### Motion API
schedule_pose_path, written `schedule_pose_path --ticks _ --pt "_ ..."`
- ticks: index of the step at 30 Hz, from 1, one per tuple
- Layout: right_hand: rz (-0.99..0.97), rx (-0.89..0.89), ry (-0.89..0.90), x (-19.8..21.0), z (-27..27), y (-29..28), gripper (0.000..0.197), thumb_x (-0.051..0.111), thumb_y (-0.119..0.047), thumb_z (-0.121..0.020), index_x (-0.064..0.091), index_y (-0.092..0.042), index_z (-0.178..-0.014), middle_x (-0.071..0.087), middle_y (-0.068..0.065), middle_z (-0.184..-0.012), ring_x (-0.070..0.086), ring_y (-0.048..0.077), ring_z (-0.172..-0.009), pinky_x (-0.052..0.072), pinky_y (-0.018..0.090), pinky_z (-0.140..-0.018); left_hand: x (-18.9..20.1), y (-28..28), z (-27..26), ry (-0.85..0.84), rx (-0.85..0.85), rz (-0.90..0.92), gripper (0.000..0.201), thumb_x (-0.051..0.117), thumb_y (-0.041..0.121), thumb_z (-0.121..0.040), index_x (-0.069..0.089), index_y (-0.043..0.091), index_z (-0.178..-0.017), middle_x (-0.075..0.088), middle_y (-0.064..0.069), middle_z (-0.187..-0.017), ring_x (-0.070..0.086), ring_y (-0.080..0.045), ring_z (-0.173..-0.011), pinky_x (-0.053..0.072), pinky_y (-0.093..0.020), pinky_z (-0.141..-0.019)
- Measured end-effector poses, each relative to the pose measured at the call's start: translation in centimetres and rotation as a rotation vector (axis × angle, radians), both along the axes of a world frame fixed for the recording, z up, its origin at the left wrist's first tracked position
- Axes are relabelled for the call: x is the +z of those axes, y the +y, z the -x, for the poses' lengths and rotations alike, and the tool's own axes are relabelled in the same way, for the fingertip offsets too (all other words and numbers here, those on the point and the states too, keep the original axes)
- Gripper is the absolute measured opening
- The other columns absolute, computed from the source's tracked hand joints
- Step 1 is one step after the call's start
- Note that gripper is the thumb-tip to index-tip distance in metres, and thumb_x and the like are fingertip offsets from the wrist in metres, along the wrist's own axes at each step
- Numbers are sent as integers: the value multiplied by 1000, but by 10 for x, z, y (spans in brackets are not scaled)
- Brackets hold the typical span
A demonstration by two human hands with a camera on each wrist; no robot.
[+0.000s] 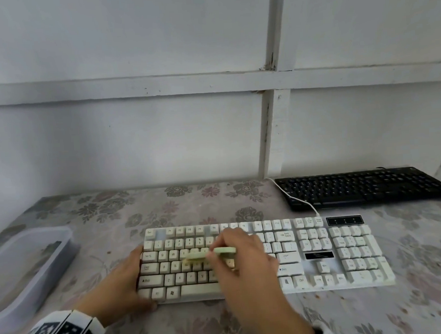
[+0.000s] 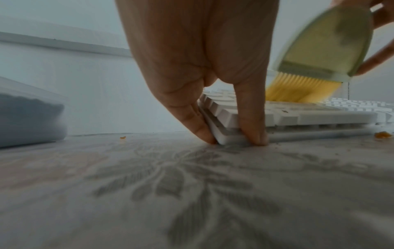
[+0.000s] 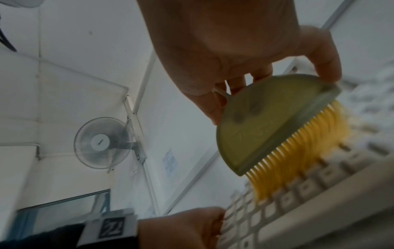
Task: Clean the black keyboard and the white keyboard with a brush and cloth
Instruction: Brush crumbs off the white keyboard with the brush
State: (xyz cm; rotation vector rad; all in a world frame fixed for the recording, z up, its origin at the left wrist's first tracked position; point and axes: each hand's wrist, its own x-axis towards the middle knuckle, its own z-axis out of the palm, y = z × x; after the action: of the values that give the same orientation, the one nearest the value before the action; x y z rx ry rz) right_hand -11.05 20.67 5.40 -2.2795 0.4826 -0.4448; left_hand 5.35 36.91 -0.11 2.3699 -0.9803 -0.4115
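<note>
Brushing the white keyboard [image 1: 323, 253] — the right hand [image 1: 241, 256] works the brush [image 1: 214, 253] over the letter keys while the left hand [image 1: 123, 283] steadies the near-left corner.

The right hand pinches the pale green brush by its rounded back, yellow bristles down on the keys; the left hand's thumb and a finger clamp the keyboard's corner against the table [image 1: 249, 325]. Best done, I judge, with short strokes along each row and bristles angled into the gaps, sweeping crumbs off one edge. The black keyboard [image 1: 365, 187] lies at the far right by the wall, untouched. A translucent tub [image 1: 63, 237] sits well left — something dark inside, perhaps the cloth; I cannot tell.
</note>
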Motion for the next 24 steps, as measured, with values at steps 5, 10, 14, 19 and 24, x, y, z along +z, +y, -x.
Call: schedule_pose_path --ticks 5,10,14,19,24 --pt "-7 -11 -72 8 8 -4 14 43 -46 -79 47 -33 -82 52 -20 -101 37 -5 -105 19 35 -103 1 -1 2 -17 9 -16 86 78 17 -62 14 55 -104 29 36 -107 42 13 -96 34 1 -76" --pt "-50 15 -47 -1 10 -6 13 47 -47 -83 48 -34 -81 51 -20 -102 39 -5 -103 24 35 -104 3 0 5 5 29 -39 86 79 19 -62 14 55 -106 34 33 -108 43 10 -96 35 -2 -75" --pt "-13 -106 -41 -3 20 -27 19 40 -48 -73 49 -33 -79 52 -21 -96 40 -4 -100 29 40 -102 4 -1 5 3 33 -28 86 78 20 -61 16 56 -107 36 32 -114 45 11 -99 37 -2 -75" --pt "-99 -49 -163 -4 24 -22 34 37 -59 -65 48 -39 -91 50 -23 -105 45 2 -97 40 42 -90 5 -1 5 24 42 -24 87 79 19 -60 15 56 -107 41 29 -113 48 9 -98 40 -4 -75" --pt "-13 -158 -145 -13 26 -36 24 42 -53 -70 51 -32 -79 54 -19 -97 46 -1 -86 34 45 -99 4 -1 4 4 39 -34 88 79 19 -61 13 57 -106 39 30 -112 47 8 -97 38 -4 -75"
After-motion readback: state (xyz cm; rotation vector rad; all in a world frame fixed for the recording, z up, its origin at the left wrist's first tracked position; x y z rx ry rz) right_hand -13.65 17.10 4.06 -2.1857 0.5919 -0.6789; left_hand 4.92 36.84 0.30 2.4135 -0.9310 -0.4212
